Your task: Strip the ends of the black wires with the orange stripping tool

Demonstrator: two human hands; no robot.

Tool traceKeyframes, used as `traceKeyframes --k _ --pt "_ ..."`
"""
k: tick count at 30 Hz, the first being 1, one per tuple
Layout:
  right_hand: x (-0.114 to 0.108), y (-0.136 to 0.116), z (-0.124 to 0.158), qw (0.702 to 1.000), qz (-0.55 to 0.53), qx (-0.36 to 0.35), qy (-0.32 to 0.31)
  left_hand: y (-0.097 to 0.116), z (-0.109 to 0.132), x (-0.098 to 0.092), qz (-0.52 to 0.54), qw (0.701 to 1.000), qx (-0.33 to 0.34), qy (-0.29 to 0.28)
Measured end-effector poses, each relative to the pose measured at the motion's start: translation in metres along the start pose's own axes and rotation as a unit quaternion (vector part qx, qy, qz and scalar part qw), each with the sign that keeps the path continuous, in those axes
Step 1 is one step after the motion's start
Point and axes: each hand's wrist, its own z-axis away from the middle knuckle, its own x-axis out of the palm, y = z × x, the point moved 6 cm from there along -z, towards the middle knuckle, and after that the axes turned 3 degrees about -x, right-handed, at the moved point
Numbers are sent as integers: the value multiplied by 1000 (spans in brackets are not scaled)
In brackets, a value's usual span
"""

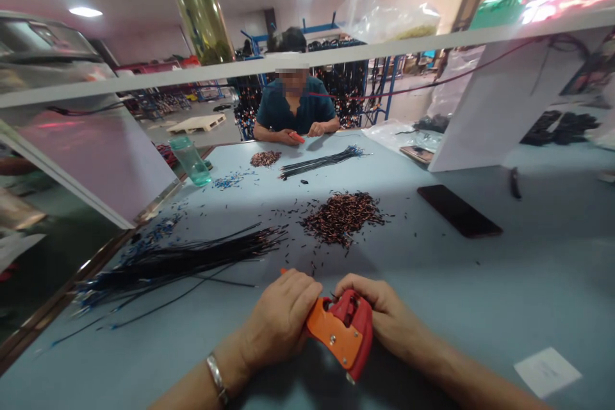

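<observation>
My left hand (283, 311), with a metal bracelet at the wrist, is wrapped around the handles of an orange and red wire stripper (336, 336). Its red head faces right, above the table's near edge. Close against that head, my right hand (372, 301) has its fingers curled in a pinch at the jaws. A tiny dark bit shows there, but what the fingers hold is too small to name. Beyond the hands lies a heap of short black pieces with copper ends (343, 218). To the left is a bundle of black wires (187, 262) with blue ends.
A dark phone (459, 210) lies right, a white paper square (548, 371) near right. A white shelf (327, 56) crosses above, carrying a bottle (204, 19). Opposite, a co-worker (295, 106) holds a red tool beside more wires (321, 162). A green cup (191, 161) stands left.
</observation>
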Motion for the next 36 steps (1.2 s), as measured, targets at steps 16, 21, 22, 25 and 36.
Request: traceKeyframes --k 16,21,22,25,36 --pt "5 -4 2 999 27 -14 -10 -2 3 4 -31 999 0 -9" --pt "6 1 2 1000 20 -3 -6 -2 4 5 -59 998 4 -15" --pt "7 1 2 1000 15 -6 -7 -1 4 5 -63 998 5 -16" --pt "8 2 2 1000 12 -5 -6 -1 2 4 -64 998 3 -11" --pt "11 6 1 1000 -4 7 -6 0 0 5 -112 993 -2 -29"
